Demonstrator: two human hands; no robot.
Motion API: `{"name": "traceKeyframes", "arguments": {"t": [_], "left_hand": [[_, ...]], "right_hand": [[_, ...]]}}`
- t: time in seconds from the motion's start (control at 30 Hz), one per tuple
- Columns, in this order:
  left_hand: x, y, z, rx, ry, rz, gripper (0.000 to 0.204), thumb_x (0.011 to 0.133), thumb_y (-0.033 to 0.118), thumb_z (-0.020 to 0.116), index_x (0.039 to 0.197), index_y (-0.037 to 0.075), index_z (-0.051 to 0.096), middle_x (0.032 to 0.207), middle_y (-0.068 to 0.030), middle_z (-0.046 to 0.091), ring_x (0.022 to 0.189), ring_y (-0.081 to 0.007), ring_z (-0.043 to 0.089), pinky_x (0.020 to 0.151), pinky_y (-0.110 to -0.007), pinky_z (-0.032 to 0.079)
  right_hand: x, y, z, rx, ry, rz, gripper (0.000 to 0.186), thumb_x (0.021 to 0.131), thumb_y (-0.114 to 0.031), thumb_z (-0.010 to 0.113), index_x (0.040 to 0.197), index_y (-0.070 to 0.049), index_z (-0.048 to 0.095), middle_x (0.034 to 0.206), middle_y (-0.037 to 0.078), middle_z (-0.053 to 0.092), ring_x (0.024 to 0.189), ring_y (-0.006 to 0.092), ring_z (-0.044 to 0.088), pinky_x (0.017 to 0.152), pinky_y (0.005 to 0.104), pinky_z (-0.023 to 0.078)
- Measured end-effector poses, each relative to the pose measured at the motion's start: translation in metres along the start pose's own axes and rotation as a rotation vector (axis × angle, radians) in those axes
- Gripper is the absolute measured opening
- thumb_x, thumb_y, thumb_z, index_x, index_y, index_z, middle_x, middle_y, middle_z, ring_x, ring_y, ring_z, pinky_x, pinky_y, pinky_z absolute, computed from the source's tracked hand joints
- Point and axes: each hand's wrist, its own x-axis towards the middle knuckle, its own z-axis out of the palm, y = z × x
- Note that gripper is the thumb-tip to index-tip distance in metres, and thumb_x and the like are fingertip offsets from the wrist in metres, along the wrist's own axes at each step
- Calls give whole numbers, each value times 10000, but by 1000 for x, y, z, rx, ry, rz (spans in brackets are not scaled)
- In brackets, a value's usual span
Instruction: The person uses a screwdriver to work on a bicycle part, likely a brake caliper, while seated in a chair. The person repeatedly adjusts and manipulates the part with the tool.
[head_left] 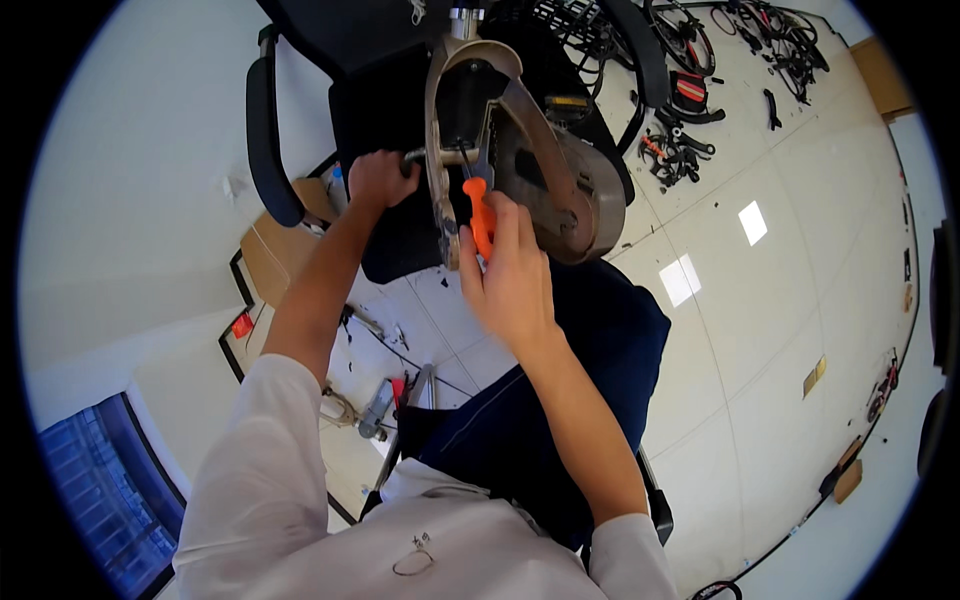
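A dirty grey-brown fork with a curved mudguard [610, 200], apparently from a scooter, rests on the black seat of an office chair [385, 235]. In my right hand [518, 275] is an orange-handled screwdriver [480, 215], its shaft pointing up between the fork's arms. Where its tip touches cannot be made out. My left hand [382, 180] is closed beside the fork's left arm [437, 180], at the end of a short grey metal rod [411, 157]. The fingers hide how much of that rod they hold. A silver collar [465, 20] tops the fork.
Black armrests [272, 140] flank the chair seat. Loose black parts [675, 155], a red-striped item [690, 90] and wheels [685, 40] lie on the tiled floor at the far right. Cardboard [275, 250] leans at the left, and more metal parts [375, 410] lie below it.
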Motion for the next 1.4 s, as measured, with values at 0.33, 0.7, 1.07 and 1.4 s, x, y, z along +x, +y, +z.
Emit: {"name": "traceKeyframes", "arguments": {"t": [0.33,0.7,1.07,1.4], "left_hand": [[-3,-3,7,7,15,32,418,810,449,519,822,86,726,790,-175,691,764,-347,680,723,-437,549],[4,-8,4,5,42,49,418,819,454,522,821,88,726,799,-177,692,772,-347,683,725,-426,549],[3,-7,8,11,86,47,417,811,449,528,803,82,725,775,-173,688,746,-342,681,704,-429,551],[3,-6,10,4,102,50,420,809,441,525,801,69,720,775,-177,688,749,-346,680,711,-435,548]], "right_hand": [[-4,-8,-2,46,-188,287,463,890,-307,640,1178,-53,381,585,233,586,541,437,596,482,504,468],[-9,3,3,-113,-59,213,305,895,-252,628,870,41,549,545,215,564,511,398,606,458,426,466],[-11,-10,-2,62,-191,300,494,889,-179,636,1245,35,368,609,220,586,560,407,621,503,445,501],[-11,7,3,-30,-189,345,301,924,-225,579,854,67,577,646,246,603,596,406,629,558,433,501]]}}
